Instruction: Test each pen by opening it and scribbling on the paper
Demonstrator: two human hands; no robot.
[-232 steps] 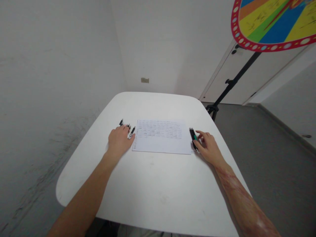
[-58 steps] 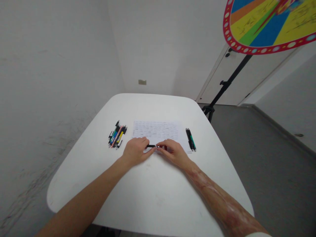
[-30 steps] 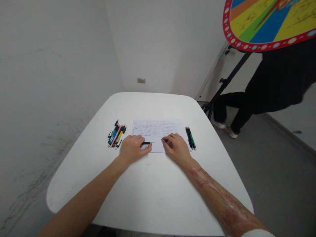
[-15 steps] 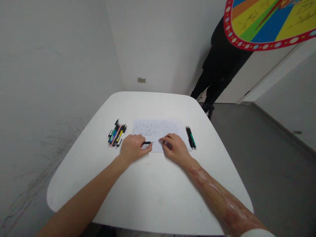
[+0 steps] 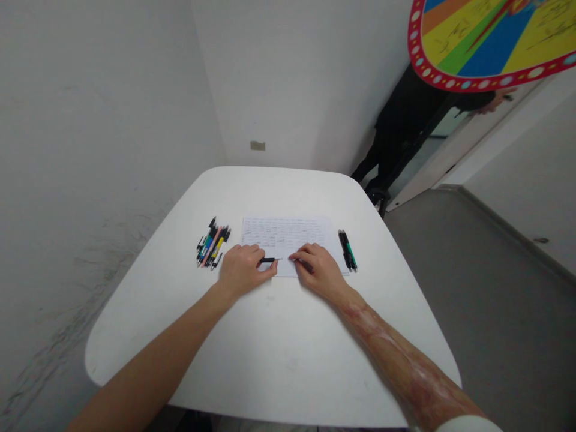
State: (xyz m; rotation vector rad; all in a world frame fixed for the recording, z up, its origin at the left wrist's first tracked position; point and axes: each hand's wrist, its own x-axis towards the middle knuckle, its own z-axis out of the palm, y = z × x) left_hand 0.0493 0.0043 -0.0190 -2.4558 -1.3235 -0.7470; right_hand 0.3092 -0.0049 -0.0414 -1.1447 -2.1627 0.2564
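Observation:
My left hand point(image 5: 242, 273) is closed on a black pen point(image 5: 269, 260), whose thin tip points right over the lower edge of a sheet of paper point(image 5: 288, 231) covered with lines of scribbles. My right hand point(image 5: 317, 271) rests on the same edge, just right of the tip. Its fingers are pinched on a small dark piece I cannot make out. A narrow gap separates the two hands. Several coloured pens point(image 5: 212, 246) lie in a bunch left of the sheet. Two dark pens point(image 5: 348, 251), one with green on it, lie at its right.
Everything lies on a white rounded table point(image 5: 270, 348) pushed against a white wall on the left. A colourful prize wheel point(image 5: 490, 36) on a black stand hangs at the upper right. Behind it, a person in black point(image 5: 405, 126) stands by an open door.
My hands left the two pen groups and met at the sheet on one black pen, then drew slightly apart. A person in black walked in from the right to the door.

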